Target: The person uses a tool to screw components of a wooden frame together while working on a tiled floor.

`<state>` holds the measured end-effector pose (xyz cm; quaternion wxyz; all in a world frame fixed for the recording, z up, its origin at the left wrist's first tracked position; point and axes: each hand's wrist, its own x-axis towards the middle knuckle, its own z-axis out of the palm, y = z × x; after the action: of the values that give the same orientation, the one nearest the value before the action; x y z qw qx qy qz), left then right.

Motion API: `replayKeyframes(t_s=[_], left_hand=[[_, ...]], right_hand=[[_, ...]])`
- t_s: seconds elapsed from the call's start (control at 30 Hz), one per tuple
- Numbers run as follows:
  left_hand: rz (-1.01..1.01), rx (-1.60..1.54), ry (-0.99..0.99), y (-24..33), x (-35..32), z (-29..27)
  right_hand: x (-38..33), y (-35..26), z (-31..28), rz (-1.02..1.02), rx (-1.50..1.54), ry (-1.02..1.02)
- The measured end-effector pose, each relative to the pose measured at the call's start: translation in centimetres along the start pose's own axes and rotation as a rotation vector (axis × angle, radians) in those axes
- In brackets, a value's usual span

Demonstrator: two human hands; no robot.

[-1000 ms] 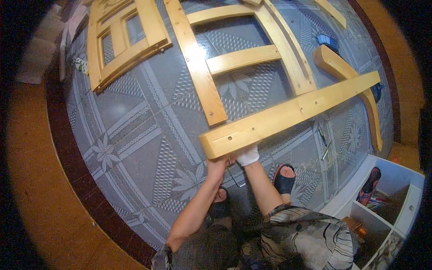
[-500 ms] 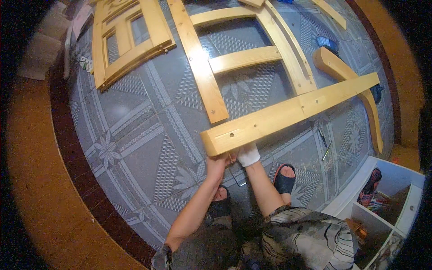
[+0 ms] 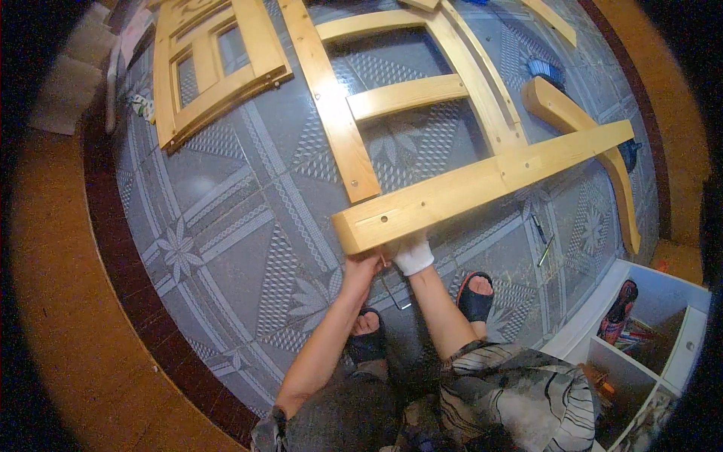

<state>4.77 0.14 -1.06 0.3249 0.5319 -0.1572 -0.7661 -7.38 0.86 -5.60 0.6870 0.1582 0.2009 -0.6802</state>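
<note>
Both hands, bare left [image 3: 364,265] and gloved right [image 3: 413,253], pinch something tiny under the beam [image 3: 482,184], steadying it; unclear what.

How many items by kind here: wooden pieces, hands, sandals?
Assembled wooden frames: 2, the large frame with the thick beam and the smaller panelled frame
Loose curved wooden piece: 1
Hands at the beam's near end: 2, bare left hand, white-gloved right hand
Black sandals: 2
Total: 7
</note>
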Motion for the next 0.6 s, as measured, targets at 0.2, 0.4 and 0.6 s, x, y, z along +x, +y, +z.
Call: replayKeyframes(t_s=[0.2, 0.4, 0.6], left_hand=[[0.104, 0.031, -0.022, -0.6, 0.6, 0.0], [-0.06, -0.086, -0.059, 0.6, 0.4, 0.2], [0.032, 0.021, 0.019, -0.3, 0.6, 1.1]], right_hand=[[0.3, -0.1, -0.8, -0.034, -0.05, 0.049], [-0.1, -0.2, 0.0, -0.032, -0.07, 0.018], [-0.3, -0.4, 0.2, -0.013, -0.069, -0.008]])
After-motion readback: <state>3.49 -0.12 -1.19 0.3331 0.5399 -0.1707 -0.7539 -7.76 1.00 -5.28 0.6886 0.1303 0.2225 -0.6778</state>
